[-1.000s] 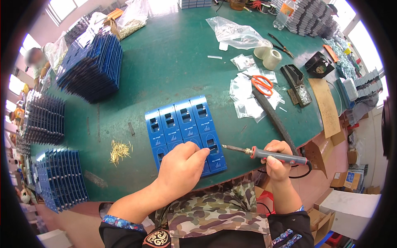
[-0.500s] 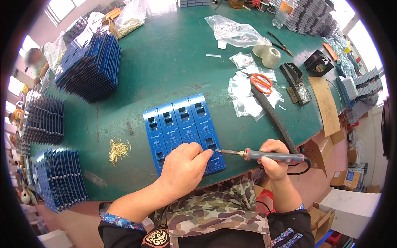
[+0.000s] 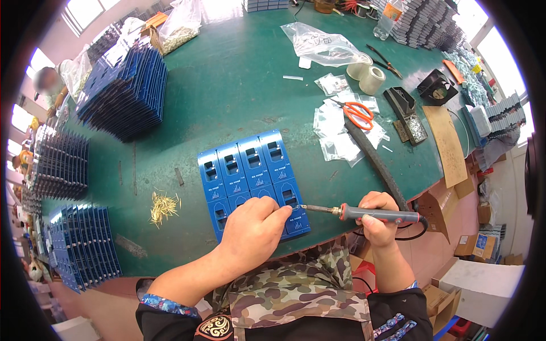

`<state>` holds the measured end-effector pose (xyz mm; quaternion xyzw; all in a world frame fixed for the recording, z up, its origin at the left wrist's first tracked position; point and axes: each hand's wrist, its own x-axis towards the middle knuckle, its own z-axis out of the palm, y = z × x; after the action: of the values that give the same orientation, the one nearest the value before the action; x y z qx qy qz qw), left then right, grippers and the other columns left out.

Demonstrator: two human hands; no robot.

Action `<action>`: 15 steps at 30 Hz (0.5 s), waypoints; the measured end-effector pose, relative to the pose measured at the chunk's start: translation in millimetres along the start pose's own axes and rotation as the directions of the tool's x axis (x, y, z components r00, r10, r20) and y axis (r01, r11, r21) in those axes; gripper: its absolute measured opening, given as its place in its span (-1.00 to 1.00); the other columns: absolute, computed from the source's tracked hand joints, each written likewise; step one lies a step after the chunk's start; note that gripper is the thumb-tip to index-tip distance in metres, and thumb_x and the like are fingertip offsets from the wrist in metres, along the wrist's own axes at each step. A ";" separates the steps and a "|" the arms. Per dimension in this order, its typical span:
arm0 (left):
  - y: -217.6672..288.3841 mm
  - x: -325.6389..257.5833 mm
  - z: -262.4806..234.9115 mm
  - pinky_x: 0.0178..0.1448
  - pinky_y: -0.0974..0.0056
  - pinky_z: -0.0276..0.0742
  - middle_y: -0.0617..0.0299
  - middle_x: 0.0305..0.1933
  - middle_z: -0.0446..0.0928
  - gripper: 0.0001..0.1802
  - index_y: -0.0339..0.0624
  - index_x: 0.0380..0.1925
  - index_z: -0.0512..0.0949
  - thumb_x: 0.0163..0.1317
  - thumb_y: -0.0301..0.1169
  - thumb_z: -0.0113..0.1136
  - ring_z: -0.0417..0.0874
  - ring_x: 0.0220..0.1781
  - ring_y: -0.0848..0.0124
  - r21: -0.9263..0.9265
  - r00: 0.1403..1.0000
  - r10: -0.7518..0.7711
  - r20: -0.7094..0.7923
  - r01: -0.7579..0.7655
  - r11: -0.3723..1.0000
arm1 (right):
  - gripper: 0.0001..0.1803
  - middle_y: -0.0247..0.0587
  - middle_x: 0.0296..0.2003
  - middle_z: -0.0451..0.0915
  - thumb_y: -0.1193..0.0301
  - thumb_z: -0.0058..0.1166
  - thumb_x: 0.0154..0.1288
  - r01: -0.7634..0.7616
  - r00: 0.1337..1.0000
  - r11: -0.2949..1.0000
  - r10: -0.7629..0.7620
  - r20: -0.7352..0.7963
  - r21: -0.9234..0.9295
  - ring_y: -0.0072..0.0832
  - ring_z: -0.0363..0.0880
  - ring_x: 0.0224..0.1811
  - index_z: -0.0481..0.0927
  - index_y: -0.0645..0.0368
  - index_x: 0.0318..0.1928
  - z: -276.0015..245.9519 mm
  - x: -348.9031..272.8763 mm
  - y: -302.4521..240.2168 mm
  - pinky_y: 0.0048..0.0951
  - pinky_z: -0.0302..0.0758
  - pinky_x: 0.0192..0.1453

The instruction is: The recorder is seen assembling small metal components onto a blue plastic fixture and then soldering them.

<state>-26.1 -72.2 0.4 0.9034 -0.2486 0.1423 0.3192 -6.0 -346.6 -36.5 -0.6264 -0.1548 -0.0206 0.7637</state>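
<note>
A blue circuit-board panel (image 3: 245, 162) with rows of dark rectangular cut-outs lies flat on the green table. Over its near edge rests my left hand (image 3: 253, 230), closed, thumb and forefinger pinched together beside a lower right cut-out. Whatever sits between those fingertips is too small to make out. My right hand (image 3: 380, 219) grips a soldering iron (image 3: 364, 213) with a grey and red handle, held nearly level. Its metal tip points left and reaches the panel's right edge, close to my left fingertips. Left of the panel is a small pile of thin yellowish pins (image 3: 164, 208).
Stacked blue panels (image 3: 122, 91) stand at the back left, with more stacks (image 3: 85, 247) along the left edge. Orange-handled scissors (image 3: 358, 115) lie on small clear bags beside a dark strip (image 3: 378, 159). Tape rolls (image 3: 372, 80), pliers (image 3: 387, 63) and a soldering-iron stand (image 3: 406, 113) are farther right.
The soldering iron has shifted very slightly to the right in my right hand. My left hand and the panel stay where they were.
</note>
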 end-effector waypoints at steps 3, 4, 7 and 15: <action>1.2 0.1 0.3 -0.41 0.18 0.44 0.19 -0.45 0.48 -0.79 -0.22 -0.30 0.59 -0.01 -0.59 0.29 0.51 -0.44 0.21 0.011 1.000 0.000 0.008 0.000 1.000 | -0.83 -0.12 -0.47 0.52 0.58 0.15 0.00 0.018 1.000 0.999 -0.017 0.022 -0.030 -0.49 0.49 -0.50 0.50 0.29 -0.33 -1.0 0.1 1.6 -0.51 0.45 -0.42; 1.2 0.1 0.4 -0.41 0.18 0.44 0.19 -0.45 0.48 -0.79 -0.22 -0.30 0.59 -0.01 -0.59 0.29 0.51 -0.44 0.21 0.011 1.000 0.000 0.008 0.000 1.000 | -0.83 -0.12 -0.47 0.52 0.58 0.15 0.00 0.017 1.000 0.999 -0.016 0.022 -0.031 -0.49 0.49 -0.50 0.50 0.29 -0.33 -1.1 0.4 1.9 -0.51 0.45 -0.42; 1.3 0.2 0.8 -0.41 0.18 0.44 0.20 -0.44 0.48 -0.79 -0.22 -0.30 0.59 -0.01 -0.58 0.29 0.51 -0.44 0.21 0.016 1.000 0.002 0.010 -0.002 1.000 | -0.84 -0.14 -0.49 0.54 0.57 0.16 -0.02 0.036 0.999 0.995 -0.033 0.036 -0.089 -0.47 0.50 -0.50 0.52 0.28 -0.35 -1.0 1.0 1.7 -0.49 0.44 -0.42; 1.8 0.6 0.8 -0.41 0.18 0.42 0.20 -0.45 0.47 -0.80 -0.22 -0.31 0.59 0.00 -0.58 0.28 0.50 -0.44 0.21 0.029 1.000 -0.007 0.024 0.006 1.000 | -0.82 -0.14 -0.50 0.56 0.57 0.17 -0.07 0.023 0.999 0.994 -0.020 0.028 -0.105 -0.45 0.49 -0.50 0.54 0.29 -0.36 1.0 1.9 0.2 -0.48 0.43 -0.42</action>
<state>-26.5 -74.1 1.0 0.9104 -0.2474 0.1339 0.3033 -4.4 -345.3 -36.0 -0.6644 -0.1703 -0.0284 0.7272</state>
